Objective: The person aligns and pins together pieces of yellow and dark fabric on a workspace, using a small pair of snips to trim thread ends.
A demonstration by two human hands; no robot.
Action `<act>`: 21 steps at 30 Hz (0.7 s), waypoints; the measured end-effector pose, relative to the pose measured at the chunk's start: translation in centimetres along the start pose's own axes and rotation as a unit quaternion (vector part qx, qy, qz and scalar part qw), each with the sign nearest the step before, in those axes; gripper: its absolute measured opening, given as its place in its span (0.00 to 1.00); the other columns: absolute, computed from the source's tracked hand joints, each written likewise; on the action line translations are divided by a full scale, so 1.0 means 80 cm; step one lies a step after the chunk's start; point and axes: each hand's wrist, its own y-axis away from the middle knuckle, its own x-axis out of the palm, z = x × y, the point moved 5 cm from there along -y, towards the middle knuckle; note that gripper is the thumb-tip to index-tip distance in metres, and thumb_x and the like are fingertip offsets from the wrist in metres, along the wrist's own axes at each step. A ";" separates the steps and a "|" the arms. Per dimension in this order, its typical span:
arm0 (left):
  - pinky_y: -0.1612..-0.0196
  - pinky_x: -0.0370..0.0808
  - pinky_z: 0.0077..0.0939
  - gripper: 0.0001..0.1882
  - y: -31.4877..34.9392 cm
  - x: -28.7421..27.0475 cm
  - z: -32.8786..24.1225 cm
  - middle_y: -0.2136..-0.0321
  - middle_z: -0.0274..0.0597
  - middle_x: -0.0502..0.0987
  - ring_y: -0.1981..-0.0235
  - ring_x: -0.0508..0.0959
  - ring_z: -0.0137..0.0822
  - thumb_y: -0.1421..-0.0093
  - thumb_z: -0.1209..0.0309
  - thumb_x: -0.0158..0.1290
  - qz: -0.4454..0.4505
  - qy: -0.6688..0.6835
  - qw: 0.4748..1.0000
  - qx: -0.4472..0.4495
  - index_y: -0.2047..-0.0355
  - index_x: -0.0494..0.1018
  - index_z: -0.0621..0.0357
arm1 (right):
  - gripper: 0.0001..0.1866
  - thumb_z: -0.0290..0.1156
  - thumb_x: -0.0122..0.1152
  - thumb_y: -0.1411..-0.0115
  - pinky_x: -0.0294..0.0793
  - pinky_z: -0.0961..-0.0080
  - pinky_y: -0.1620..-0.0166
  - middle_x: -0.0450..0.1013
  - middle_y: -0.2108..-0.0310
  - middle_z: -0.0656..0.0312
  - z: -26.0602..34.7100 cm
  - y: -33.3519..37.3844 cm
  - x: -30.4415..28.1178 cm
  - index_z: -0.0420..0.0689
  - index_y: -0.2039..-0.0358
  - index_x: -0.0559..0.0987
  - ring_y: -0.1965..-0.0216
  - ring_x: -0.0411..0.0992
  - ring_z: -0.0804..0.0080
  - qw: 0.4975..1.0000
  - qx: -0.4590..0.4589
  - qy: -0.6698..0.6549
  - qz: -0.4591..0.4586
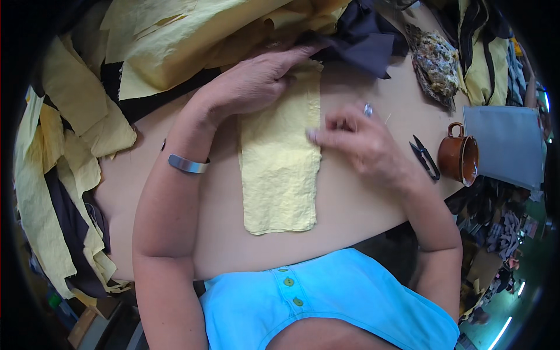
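Observation:
A long strip of pale yellow cloth (280,186), seemingly in more than one layer, lies lengthwise in front of me. My left hand (251,81) is over its far end, with fingers stretched toward a dark cloth piece (356,49). Some of its fingertips are hidden among the fabric. At the strip's right edge is my right hand (364,140), slightly blurred. Its fingers are half curled and the thumb stands apart, the tip at the cloth edge. No object shows in that hand.
Heaped yellow cloth (175,58) covers the far side, and more yellow pieces (52,192) hang at the left. To the right are black thread snips (426,157), a brown mug (458,154), a grey flat panel (504,143) and a fuzzy bundle (436,67) on the tan table (221,233).

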 end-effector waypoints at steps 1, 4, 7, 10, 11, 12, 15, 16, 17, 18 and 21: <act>0.37 0.52 0.31 0.32 -0.001 0.000 0.000 0.41 0.41 0.61 0.40 0.59 0.41 0.45 0.79 0.45 0.006 0.010 1.000 0.002 0.38 0.54 0.50 | 0.18 0.19 0.54 0.53 0.64 0.72 0.61 0.68 0.67 0.61 0.003 0.006 0.004 0.48 0.62 0.80 0.65 0.66 0.64 1.000 -0.011 -0.016 0.018; 0.37 0.52 0.31 0.34 -0.003 0.001 -0.006 0.41 0.41 0.61 0.40 0.59 0.41 0.46 0.80 0.45 0.023 0.039 0.999 -0.002 0.38 0.54 0.48 | 0.17 0.20 0.55 0.54 0.64 0.71 0.62 0.68 0.67 0.62 -0.005 0.006 0.003 0.48 0.62 0.80 0.67 0.66 0.64 0.998 0.003 -0.064 -0.012; 0.36 0.50 0.32 0.34 -0.002 -0.001 -0.008 0.41 0.39 0.61 0.39 0.58 0.40 0.46 0.80 0.45 0.013 0.042 0.999 -0.007 0.38 0.53 0.45 | 0.16 0.21 0.54 0.53 0.63 0.71 0.61 0.68 0.67 0.63 -0.008 -0.009 -0.001 0.49 0.62 0.79 0.68 0.66 0.65 0.998 0.012 0.009 -0.057; 0.36 0.50 0.33 0.35 0.000 0.000 -0.003 0.41 0.39 0.60 0.39 0.58 0.40 0.46 0.80 0.45 -0.005 0.014 1.000 0.021 0.38 0.53 0.45 | 0.18 0.21 0.55 0.53 0.63 0.73 0.63 0.68 0.68 0.64 0.007 0.000 0.000 0.50 0.60 0.79 0.70 0.65 0.70 0.997 -0.026 0.071 -0.028; 0.36 0.50 0.33 0.35 0.000 0.001 -0.004 0.40 0.39 0.60 0.39 0.58 0.40 0.46 0.80 0.45 -0.005 0.010 1.000 0.015 0.38 0.53 0.45 | 0.19 0.21 0.55 0.53 0.63 0.75 0.63 0.69 0.69 0.65 0.016 0.009 0.001 0.50 0.59 0.79 0.71 0.65 0.72 0.995 -0.045 0.089 -0.008; 0.36 0.51 0.33 0.35 0.001 0.001 -0.005 0.40 0.39 0.60 0.39 0.58 0.40 0.46 0.80 0.45 -0.005 0.008 1.000 0.009 0.38 0.53 0.45 | 0.18 0.22 0.55 0.52 0.62 0.75 0.63 0.69 0.68 0.66 0.025 0.019 0.004 0.50 0.59 0.79 0.71 0.65 0.73 0.993 -0.074 0.095 -0.003; 0.36 0.50 0.32 0.34 -0.001 0.001 -0.008 0.39 0.38 0.59 0.39 0.57 0.39 0.46 0.80 0.45 -0.006 0.011 1.000 0.012 0.38 0.54 0.46 | 0.17 0.29 0.53 0.52 0.61 0.75 0.62 0.70 0.65 0.68 0.056 0.048 0.014 0.50 0.59 0.79 0.71 0.64 0.77 0.981 -0.150 0.116 0.031; 0.36 0.50 0.34 0.35 -0.002 0.002 -0.005 0.41 0.41 0.60 0.39 0.58 0.41 0.47 0.80 0.44 -0.012 0.011 1.000 0.025 0.38 0.53 0.45 | 0.17 0.29 0.53 0.52 0.60 0.75 0.62 0.70 0.65 0.69 0.060 0.049 0.013 0.50 0.59 0.79 0.71 0.64 0.77 0.985 -0.140 0.091 0.035; 0.36 0.50 0.35 0.36 -0.004 0.003 -0.002 0.42 0.44 0.62 0.40 0.59 0.43 0.48 0.80 0.43 -0.019 0.011 0.999 0.039 0.38 0.53 0.44 | 0.18 0.29 0.53 0.52 0.60 0.75 0.62 0.70 0.65 0.69 0.063 0.049 0.012 0.50 0.59 0.79 0.71 0.64 0.77 0.988 -0.131 0.066 0.038; 0.36 0.49 0.36 0.37 -0.004 0.003 0.000 0.43 0.46 0.63 0.40 0.60 0.45 0.49 0.80 0.42 -0.026 0.011 0.998 0.053 0.38 0.52 0.42 | 0.19 0.29 0.53 0.53 0.60 0.75 0.62 0.70 0.66 0.69 0.065 0.049 0.012 0.50 0.58 0.79 0.71 0.64 0.77 0.991 -0.122 0.042 0.041; 0.37 0.53 0.35 0.36 -0.002 0.005 0.003 0.44 0.47 0.64 0.41 0.61 0.45 0.48 0.80 0.43 -0.025 0.002 0.999 0.041 0.38 0.53 0.43 | 0.19 0.30 0.54 0.53 0.59 0.76 0.62 0.69 0.67 0.71 0.043 0.040 0.007 0.51 0.58 0.79 0.71 0.63 0.77 0.999 -0.026 0.040 -0.016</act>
